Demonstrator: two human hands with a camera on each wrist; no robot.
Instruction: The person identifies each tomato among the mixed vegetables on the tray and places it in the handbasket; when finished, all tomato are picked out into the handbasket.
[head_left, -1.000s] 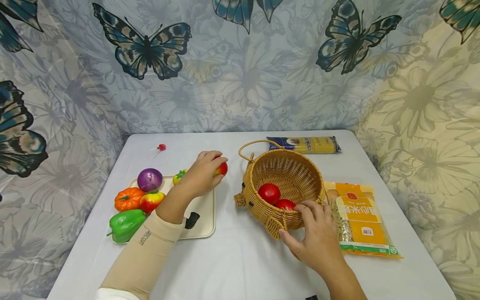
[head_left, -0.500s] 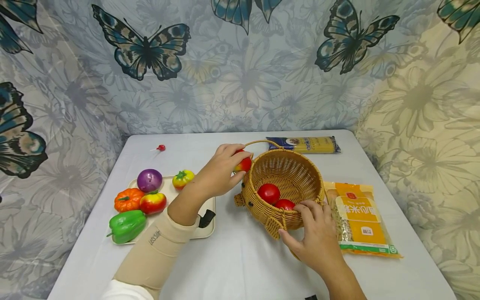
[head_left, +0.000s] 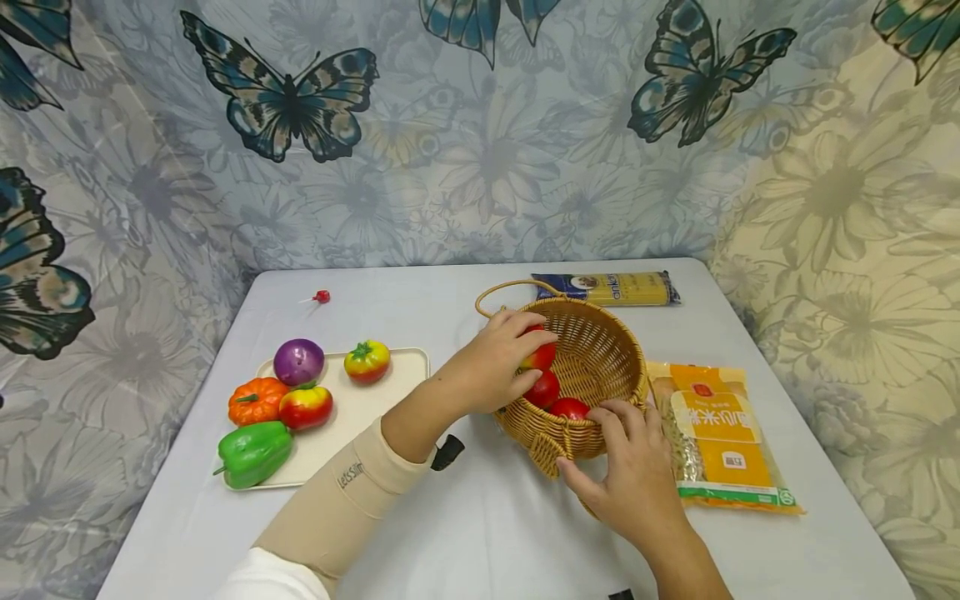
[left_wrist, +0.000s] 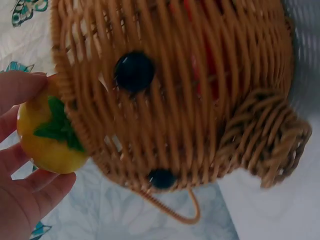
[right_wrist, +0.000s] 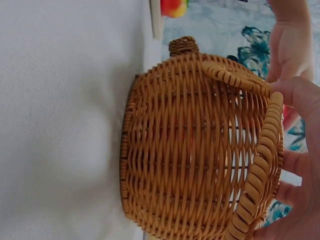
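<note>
My left hand (head_left: 491, 358) holds a red-and-yellow tomato (head_left: 543, 357) at the left side of a fish-shaped wicker basket (head_left: 600, 333), over its rim. In the left wrist view the tomato (left_wrist: 37, 112) shows a green calyx, with thumb and fingers around it beside the wicker. Inside the basket lie two red, round, glossy fruits, one (head_left: 543, 390) right under the held tomato and another (head_left: 570, 408) by the near rim. My right hand (head_left: 630, 475) grips that near rim, its thumb low outside. Seen from the right wrist, the basket (right_wrist: 190, 150) stands upright on the white cloth.
A cream tray (head_left: 390, 417) at the left bears a purple vegetable (head_left: 298, 362), an orange pumpkin (head_left: 258, 400), a green pepper (head_left: 257, 454) and two red-and-yellow tomatoes (head_left: 367, 362). Right of the basket lies an orange food packet (head_left: 720, 433); behind it, a pasta packet (head_left: 622, 289). A lollipop (head_left: 321, 297) lies far left.
My left hand has carried the tomato rightward from beside the tray to over the basket's left rim. My right hand has stayed on the near rim.
</note>
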